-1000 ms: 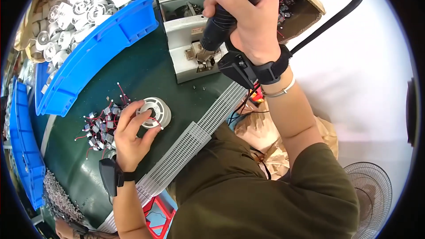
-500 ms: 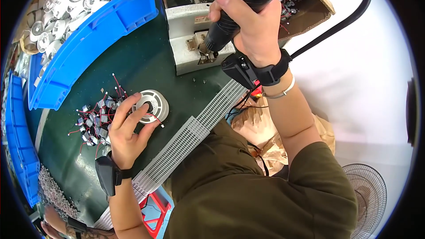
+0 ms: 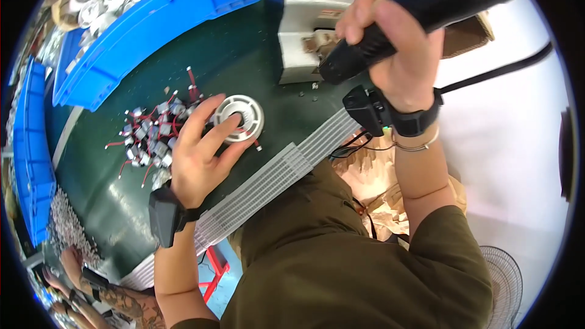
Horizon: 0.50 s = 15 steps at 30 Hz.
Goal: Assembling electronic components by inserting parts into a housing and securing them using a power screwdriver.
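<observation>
My left hand (image 3: 198, 155) lies on the dark green table (image 3: 244, 55), its fingers resting on a round white plastic disc (image 3: 241, 116). Just left of the disc sits a pile of small metal motors with red wires (image 3: 149, 140). My right hand (image 3: 393, 55) is raised above the table and grips a black electric screwdriver (image 3: 420, 12), whose tip points down toward a small part on a beige fixture block (image 3: 304, 49). A black cable runs from the tool off to the right.
A blue bin (image 3: 164, 24) full of white discs stands at the back left, another blue bin (image 3: 30, 146) at the far left. A white slotted strip (image 3: 274, 176) edges the table. Another person's tattooed hands (image 3: 91, 286) work near a heap of small metal parts (image 3: 67, 219). A fan (image 3: 506, 280) stands lower right.
My left hand has shifted its fingers onto the white disc. My right hand with the screwdriver has lifted away from the fixture block.
</observation>
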Each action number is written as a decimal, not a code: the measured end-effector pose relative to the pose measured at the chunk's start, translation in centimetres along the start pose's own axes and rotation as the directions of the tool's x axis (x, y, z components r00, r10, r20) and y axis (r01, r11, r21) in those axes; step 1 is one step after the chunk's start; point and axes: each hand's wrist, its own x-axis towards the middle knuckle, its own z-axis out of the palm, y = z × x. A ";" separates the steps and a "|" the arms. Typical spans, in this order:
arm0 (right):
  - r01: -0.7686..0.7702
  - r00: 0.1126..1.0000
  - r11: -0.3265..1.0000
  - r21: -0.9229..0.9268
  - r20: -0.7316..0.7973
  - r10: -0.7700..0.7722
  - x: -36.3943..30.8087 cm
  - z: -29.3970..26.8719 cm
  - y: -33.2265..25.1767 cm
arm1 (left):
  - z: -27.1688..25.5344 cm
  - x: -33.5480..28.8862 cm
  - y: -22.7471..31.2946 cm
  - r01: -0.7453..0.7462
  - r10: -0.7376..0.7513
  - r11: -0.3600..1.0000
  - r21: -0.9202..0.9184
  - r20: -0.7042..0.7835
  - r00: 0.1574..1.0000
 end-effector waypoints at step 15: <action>-0.304 0.939 0.931 0.202 -0.099 0.328 2.0 9.4 0.3 | -0.3 -0.3 -0.3 -0.021 0.021 1.000 -0.003 0.003 1.000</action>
